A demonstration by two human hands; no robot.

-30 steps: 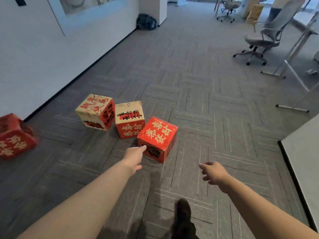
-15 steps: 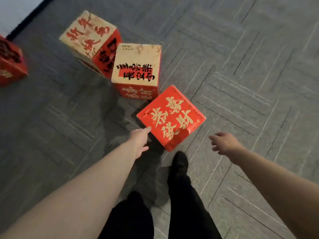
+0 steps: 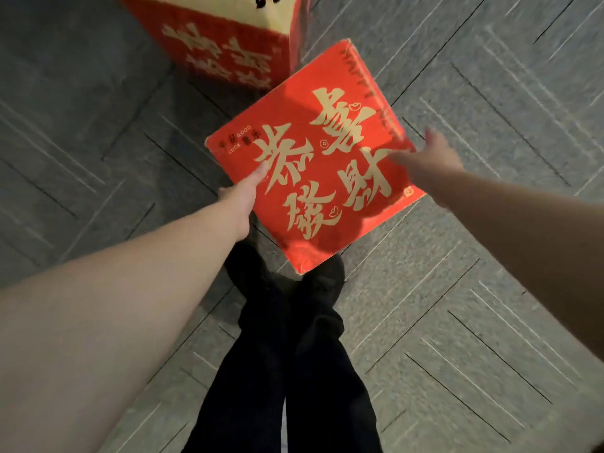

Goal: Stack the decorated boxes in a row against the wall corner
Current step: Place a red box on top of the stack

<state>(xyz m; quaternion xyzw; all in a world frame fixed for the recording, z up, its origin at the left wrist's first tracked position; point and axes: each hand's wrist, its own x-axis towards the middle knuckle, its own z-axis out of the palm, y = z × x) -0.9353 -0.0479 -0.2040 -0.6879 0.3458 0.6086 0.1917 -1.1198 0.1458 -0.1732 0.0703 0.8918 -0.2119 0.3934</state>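
1. Red box (image 3: 313, 165) on the floor (image 3: 490, 289), just beside a second box (image 3: 228, 37).
2. Left hand (image 3: 242, 197) at its left edge, thumb on top; grip unclear.
3. Right hand (image 3: 428, 158), fingers spread, over its right edge.

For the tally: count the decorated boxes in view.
2. The red gold-lettered box is between the left hand and right hand; the red-and-cream box sits beyond it, cropped. Others may be unseen.

Red box (image 3: 307, 165), gold calligraphy; grey striped carpet (image 3: 474, 289).
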